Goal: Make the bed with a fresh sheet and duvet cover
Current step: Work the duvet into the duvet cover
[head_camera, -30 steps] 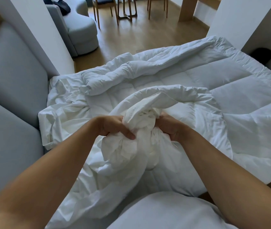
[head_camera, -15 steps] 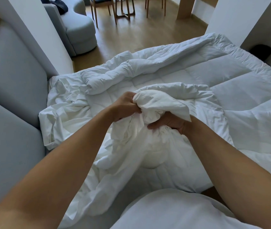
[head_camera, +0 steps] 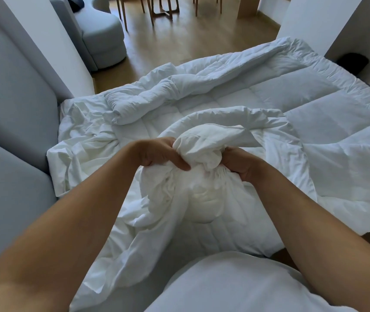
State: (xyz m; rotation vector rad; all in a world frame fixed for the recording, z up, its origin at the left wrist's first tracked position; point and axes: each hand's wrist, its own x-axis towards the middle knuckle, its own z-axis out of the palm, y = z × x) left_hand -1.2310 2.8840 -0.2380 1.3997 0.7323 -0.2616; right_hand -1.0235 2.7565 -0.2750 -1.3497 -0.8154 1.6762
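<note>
Bed [head_camera: 213,240]: both grips [head_camera: 163,154] [head_camera: 240,164] round bunched sheet [head_camera: 202,145]

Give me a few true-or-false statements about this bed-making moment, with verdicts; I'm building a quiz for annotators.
1. The left hand and the right hand both grip the bunched white fabric. True.
2. The quilted duvet is folded in a neat stack. False: it lies spread out and rumpled.
3. The floor beyond the duvet is wooden. True.
4. The right hand rests flat on the grey padded panel. False: it grips the fabric, and the panel stands off to the left, untouched.
</note>
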